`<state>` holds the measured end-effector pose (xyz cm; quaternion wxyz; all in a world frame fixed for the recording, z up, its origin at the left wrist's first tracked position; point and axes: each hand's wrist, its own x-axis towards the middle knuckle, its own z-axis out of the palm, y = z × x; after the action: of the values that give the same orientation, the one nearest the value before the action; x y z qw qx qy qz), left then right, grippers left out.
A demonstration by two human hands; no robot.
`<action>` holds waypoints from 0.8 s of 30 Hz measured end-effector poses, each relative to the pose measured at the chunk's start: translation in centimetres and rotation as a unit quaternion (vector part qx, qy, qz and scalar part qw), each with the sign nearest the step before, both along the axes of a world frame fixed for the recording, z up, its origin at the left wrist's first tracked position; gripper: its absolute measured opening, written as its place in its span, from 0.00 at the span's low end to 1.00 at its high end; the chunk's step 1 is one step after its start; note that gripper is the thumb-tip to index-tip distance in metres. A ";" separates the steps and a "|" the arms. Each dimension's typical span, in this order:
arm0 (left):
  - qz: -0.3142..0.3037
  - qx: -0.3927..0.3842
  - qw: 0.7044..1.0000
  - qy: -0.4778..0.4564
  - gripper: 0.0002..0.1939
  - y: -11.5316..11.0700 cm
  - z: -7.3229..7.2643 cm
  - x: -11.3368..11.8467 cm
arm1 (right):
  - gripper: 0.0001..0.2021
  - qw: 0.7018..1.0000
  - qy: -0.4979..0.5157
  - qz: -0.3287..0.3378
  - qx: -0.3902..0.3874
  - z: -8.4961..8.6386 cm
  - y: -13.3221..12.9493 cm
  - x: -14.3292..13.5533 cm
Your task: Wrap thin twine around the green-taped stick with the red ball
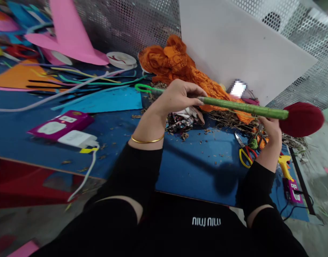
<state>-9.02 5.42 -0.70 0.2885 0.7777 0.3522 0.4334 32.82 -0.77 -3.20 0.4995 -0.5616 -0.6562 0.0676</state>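
Note:
A long green wrapped stick (pixel 241 106) is held up level above the blue table. At its right end is a dark red rounded head (pixel 302 119); at its left end a bright green loop (pixel 143 88) sticks out. My left hand (pixel 180 94) is closed round the stick's left part, thumb and fingers pressed together. Under the stick's right part, beside the red head, my right hand (pixel 272 130) has its fingers bent up against the stick; part of its grip is hidden. Scissors (pixel 246 151) with yellow and red handles lie below, left of my right hand.
Orange cloth (pixel 172 59) and dry twigs lie behind the stick, before a white board (pixel 241 43). Pink felt (pixel 70 32), coloured strips and a purple power strip (pixel 60 125) are on the left. A yellow glue gun (pixel 285 166) stands at the right edge.

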 end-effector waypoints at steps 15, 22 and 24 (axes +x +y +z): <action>-0.012 -0.134 0.980 -0.149 0.14 -3.3 0.1 5.8 | 0.18 0.977 -0.019 0.192 -0.093 1.2 -2.1 -17.5; -0.019 -0.151 0.970 -0.188 0.12 -3.3 0.2 6.0 | 0.21 0.972 0.082 0.179 0.125 2.2 -3.3 -18.4; -0.028 -0.148 0.970 -0.193 0.10 -3.3 0.0 6.3 | 0.22 0.951 0.155 0.237 0.123 1.4 -2.5 -19.2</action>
<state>-2.67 2.15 -0.67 0.4751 0.6377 0.3281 0.5099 13.59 -3.31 -1.84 0.6299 -0.3065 -0.6883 0.1885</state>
